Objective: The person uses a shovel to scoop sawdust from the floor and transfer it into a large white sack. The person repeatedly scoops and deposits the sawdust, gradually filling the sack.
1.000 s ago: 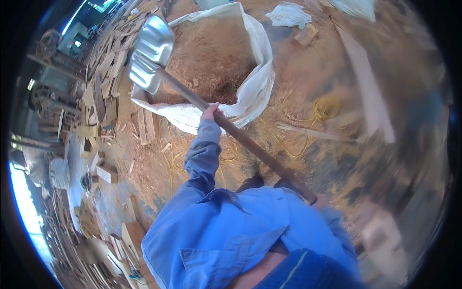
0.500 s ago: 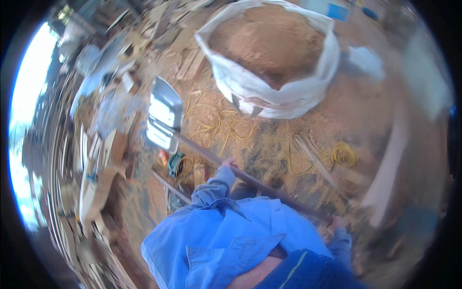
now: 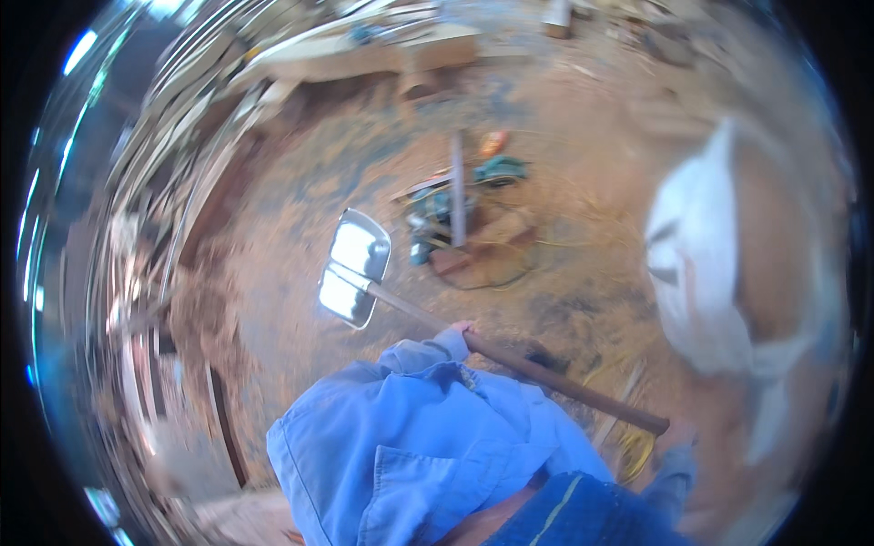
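Note:
A shovel (image 3: 546,376) with a long brown wooden handle and a shiny metal blade slants across in front of my body. My left hand (image 3: 462,329) is closed round the handle at about its middle. At the handle's lower right end is my right hand (image 3: 675,434), blurred but wrapped at the butt. The bright blade points to the upper left, held over the sawdust-strewn floor, and nothing shows on it.
Green power tools (image 3: 499,170) and a cord lie beyond the blade beside an upright-looking plank (image 3: 458,191). A large white sack (image 3: 696,264) of sawdust stands at right. Stacked lumber (image 3: 364,56) lines the left and far side. A yellow cord (image 3: 635,453) lies near my right hand.
My view has swung left, so the white sack now sits at the right and the lumber spreads across the far side. Both hands have kept hold of the shovel.

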`<act>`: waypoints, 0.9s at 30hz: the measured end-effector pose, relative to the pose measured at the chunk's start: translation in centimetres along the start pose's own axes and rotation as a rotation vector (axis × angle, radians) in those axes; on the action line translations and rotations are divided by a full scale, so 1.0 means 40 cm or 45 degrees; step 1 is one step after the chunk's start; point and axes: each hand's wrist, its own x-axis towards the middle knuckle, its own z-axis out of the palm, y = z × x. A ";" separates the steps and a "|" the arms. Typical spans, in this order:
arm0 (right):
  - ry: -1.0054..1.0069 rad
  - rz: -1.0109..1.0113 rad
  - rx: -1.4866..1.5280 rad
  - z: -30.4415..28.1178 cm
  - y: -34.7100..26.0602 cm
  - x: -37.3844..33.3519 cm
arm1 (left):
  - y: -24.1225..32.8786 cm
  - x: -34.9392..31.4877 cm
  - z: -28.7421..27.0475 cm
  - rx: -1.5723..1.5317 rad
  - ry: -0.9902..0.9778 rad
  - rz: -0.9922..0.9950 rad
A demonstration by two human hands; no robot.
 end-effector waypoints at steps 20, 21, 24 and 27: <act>0.203 -2.111 -0.596 -0.508 -1.854 -0.613 | 0.405 -0.111 -1.343 -0.755 -0.164 0.822; 0.119 -2.124 -0.497 -0.520 -1.846 -0.590 | 0.384 -0.094 -1.328 -0.770 0.056 0.705; -0.126 -1.950 -0.549 -0.532 -1.847 -0.514 | 0.394 -0.099 -1.253 -1.116 -0.354 0.426; -0.152 -1.861 -0.596 -0.533 -1.911 -0.462 | 0.457 -0.152 -1.220 -1.104 -0.005 0.532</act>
